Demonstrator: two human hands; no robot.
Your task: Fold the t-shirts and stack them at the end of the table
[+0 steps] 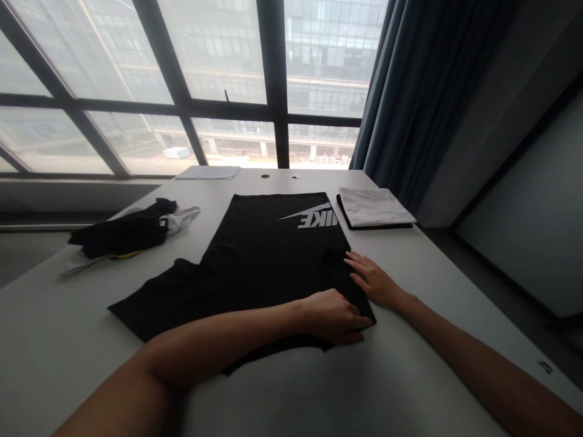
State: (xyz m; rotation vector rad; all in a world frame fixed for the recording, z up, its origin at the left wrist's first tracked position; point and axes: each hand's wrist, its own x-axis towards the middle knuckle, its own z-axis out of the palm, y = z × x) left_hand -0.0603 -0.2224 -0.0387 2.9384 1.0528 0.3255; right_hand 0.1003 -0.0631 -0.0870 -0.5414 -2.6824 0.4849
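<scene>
A black T-shirt (pixel 264 255) lies spread on the white table, its NIKE print upside down from here and cut off at the right edge, where the cloth is folded. One sleeve (pixel 155 297) sticks out to the lower left. My left hand (pixel 334 315) reaches across the shirt, fingers curled together on the cloth at its near right corner; the fingertips are partly hidden. Just beyond it, my right hand (pixel 373 280) lies flat along the right edge, fingers stretched out and touching the fabric.
A crumpled heap of dark and light clothes (pixel 127 230) lies at the left. Folded white and black garments (pixel 376 207) sit at the right. Papers (pixel 209 173) rest on the far left of the table (pixel 437 285), before the window. A blue curtain (pixel 405 91) hangs behind.
</scene>
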